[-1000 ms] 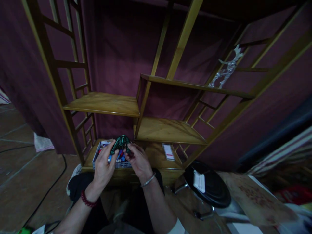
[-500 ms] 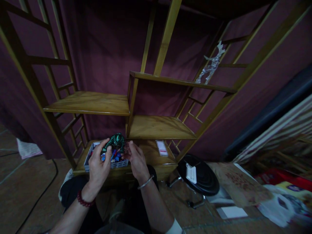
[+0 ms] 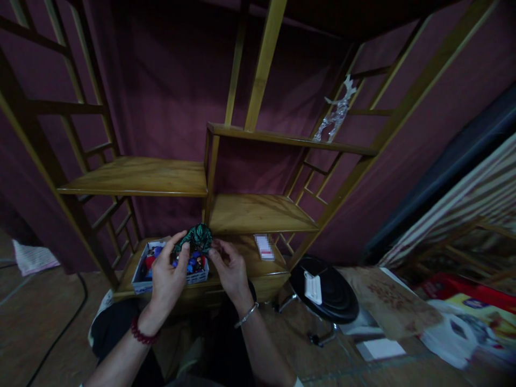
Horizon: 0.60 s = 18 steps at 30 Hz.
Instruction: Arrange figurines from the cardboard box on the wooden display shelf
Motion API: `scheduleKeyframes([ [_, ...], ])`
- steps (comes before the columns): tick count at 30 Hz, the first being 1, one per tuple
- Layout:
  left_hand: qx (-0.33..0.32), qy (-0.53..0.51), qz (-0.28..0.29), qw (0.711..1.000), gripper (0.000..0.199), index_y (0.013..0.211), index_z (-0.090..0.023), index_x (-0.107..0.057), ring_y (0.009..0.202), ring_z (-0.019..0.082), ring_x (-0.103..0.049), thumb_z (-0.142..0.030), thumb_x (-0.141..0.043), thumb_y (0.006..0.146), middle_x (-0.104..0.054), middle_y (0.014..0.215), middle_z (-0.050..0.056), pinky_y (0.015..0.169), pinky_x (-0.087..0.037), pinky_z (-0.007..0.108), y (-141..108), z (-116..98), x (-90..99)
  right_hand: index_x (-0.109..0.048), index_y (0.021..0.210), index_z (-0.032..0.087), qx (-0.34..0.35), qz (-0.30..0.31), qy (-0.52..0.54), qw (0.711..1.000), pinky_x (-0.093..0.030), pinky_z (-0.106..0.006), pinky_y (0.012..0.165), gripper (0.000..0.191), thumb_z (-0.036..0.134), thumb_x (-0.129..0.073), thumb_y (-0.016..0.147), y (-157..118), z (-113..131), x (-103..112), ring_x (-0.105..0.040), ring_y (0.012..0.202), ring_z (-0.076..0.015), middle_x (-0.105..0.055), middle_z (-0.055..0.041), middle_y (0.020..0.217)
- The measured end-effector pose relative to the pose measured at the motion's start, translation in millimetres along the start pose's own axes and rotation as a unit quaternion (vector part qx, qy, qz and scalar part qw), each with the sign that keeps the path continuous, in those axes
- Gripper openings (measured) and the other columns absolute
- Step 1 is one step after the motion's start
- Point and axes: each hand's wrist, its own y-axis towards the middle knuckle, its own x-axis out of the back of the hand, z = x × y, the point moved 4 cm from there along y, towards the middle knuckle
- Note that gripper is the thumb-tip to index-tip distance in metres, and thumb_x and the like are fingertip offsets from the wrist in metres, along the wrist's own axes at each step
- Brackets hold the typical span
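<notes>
A dark green shiny figure [image 3: 199, 236] is held above a white basket [image 3: 143, 286] of small blue and red pieces on the lowest shelf. My left hand [image 3: 171, 269], with a red bead bracelet at its wrist, grips the figure's left side between thumb and fingers. On the other side, my right hand [image 3: 230, 267], with a silver bangle at the wrist, pinches at the figure's right edge. The fingers partly cover the figure, and its finer details are too dark to tell.
Wooden shelves [image 3: 137, 174] rise in front. A white and pink card [image 3: 265, 248] lies right of the basket. A clear deer figure [image 3: 335, 113] stands higher up. At the right are a black stool [image 3: 330, 293], a white box [image 3: 381, 349] and a plastic bag [image 3: 449, 336].
The view has shifted slightly. The green figure has turned in my hands, and my right hand's fingers have come closer together against it. More of the basket's left part shows.
</notes>
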Motion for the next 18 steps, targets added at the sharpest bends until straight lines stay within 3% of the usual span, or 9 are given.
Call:
scheduleKeyframes([
  [6, 0.019, -0.024, 0.026, 0.999, 0.034, 0.106, -0.018, -0.057, 0.075, 0.014, -0.058, -0.038, -0.048, 0.08, -0.064, 0.092, 0.004, 0.069, -0.046, 0.025, 0.7, -5.8, -9.6, -0.066, 0.093, 0.024, 0.002, -0.011, -0.036, 0.999, -0.044, -0.03, 0.079, 0.024, 0.034, -0.06, 0.072, 1.4, -4.0, 11.5, -0.057, 0.086, -0.0185, -0.064, -0.0041, 0.093],
  [13, 0.056, -0.062, 0.043, 0.996, 0.037, 0.105, -0.017, -0.056, 0.062, 0.012, -0.055, -0.041, -0.048, 0.078, -0.063, 0.079, 0.002, 0.058, -0.045, 0.022, 3.2, -8.9, -16.4, -0.066, 0.095, 0.022, -0.046, -0.005, 0.049, 0.998, -0.046, -0.034, 0.084, 0.031, 0.036, -0.064, 0.068, 0.8, -12.6, 15.1, -0.058, 0.092, -0.0205, -0.065, -0.0036, 0.099],
  [18, 0.083, -0.097, 0.056, 0.99, 0.037, 0.103, -0.016, -0.056, 0.055, 0.01, -0.052, -0.041, -0.049, 0.078, -0.06, 0.069, 0.0, 0.05, -0.042, 0.02, 4.5, -13.2, -19.1, -0.066, 0.096, 0.021, -0.052, -0.008, 0.041, 0.998, -0.045, -0.035, 0.086, 0.031, 0.036, -0.064, 0.068, 0.8, -11.7, 17.2, -0.059, 0.092, -0.0202, -0.066, -0.0041, 0.099],
])
